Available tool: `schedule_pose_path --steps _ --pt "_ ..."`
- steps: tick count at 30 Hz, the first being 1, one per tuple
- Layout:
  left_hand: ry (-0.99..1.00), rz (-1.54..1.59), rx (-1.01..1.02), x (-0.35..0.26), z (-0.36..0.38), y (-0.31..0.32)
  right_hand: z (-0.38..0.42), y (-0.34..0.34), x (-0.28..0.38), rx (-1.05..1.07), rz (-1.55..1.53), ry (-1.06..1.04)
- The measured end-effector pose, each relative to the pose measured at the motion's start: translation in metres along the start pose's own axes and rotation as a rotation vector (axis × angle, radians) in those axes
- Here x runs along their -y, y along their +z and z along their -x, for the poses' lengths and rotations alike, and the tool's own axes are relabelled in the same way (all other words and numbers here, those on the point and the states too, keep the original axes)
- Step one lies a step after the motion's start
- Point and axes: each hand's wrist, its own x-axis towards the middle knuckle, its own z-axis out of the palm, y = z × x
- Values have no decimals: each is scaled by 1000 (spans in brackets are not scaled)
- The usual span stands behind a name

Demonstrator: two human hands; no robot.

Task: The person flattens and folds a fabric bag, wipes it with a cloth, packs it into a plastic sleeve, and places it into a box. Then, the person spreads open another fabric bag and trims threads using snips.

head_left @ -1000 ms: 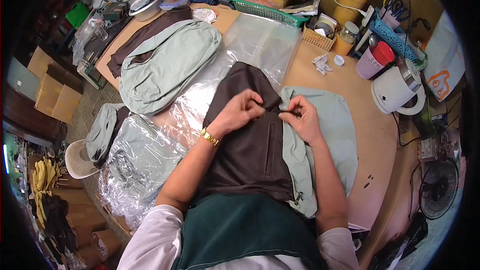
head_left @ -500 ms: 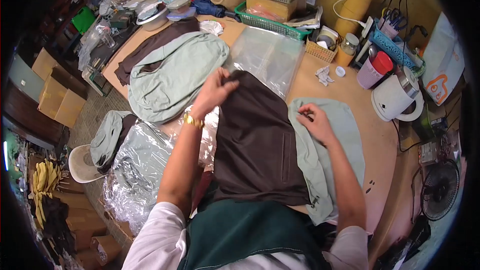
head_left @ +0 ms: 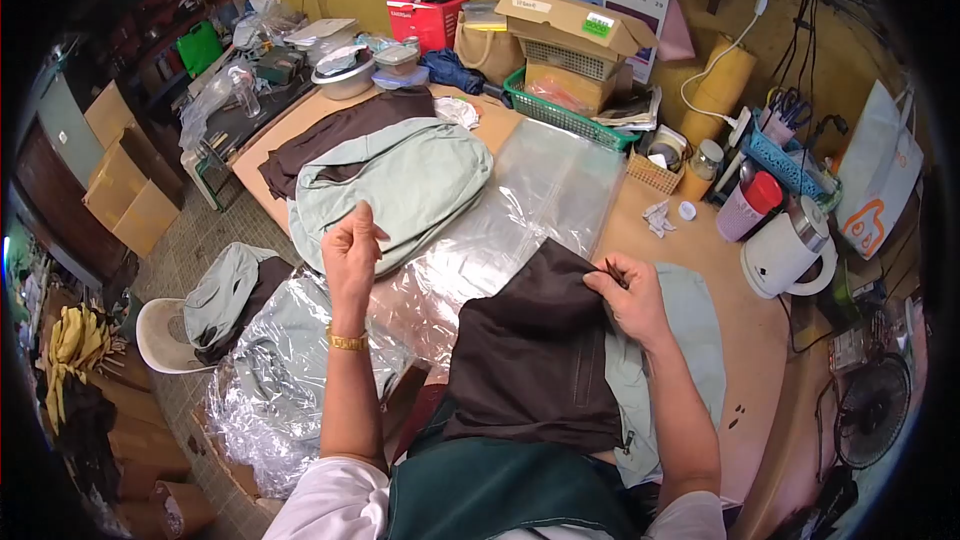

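Note:
A dark brown fabric piece (head_left: 530, 370) with a long slit-like seam lies in front of me, its top raised into a peak. My right hand (head_left: 632, 300) pinches the right side of that raised edge between thumb and fingers. Pale grey-green fabric (head_left: 685, 325) spreads beneath and beside it on the right. My left hand (head_left: 352, 255) is in the air left of the brown piece, in front of a pale grey-green bundled garment (head_left: 400, 170). Its fingers are curled in with the thumb up; whatever they hold, if anything, is hidden.
Clear plastic sheets (head_left: 555, 190) lie on the table beyond the brown fabric. Plastic-wrapped fabric (head_left: 270, 380) sits at the left, near a white chair (head_left: 165, 335). A white kettle (head_left: 780, 255), a pink cup (head_left: 740, 215) and a green basket (head_left: 565, 110) stand along the back and right.
My left hand has moved left, away from the brown fabric's top edge. My right hand has gone from the pale fabric to the brown edge, which is now lifted. The view has tilted up.

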Motion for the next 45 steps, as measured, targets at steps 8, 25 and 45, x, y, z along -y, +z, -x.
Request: schedule_pose_path --steps 8,25,45 --pt "79 -242 658 -34 24 78 7 16 20 11 -46 -15" --pt "-612 1004 707 -18 51 111 20 8 13 -54 -114 -44" --pt "-154 319 398 -24 40 88 14 6 48 -207 151 -232"
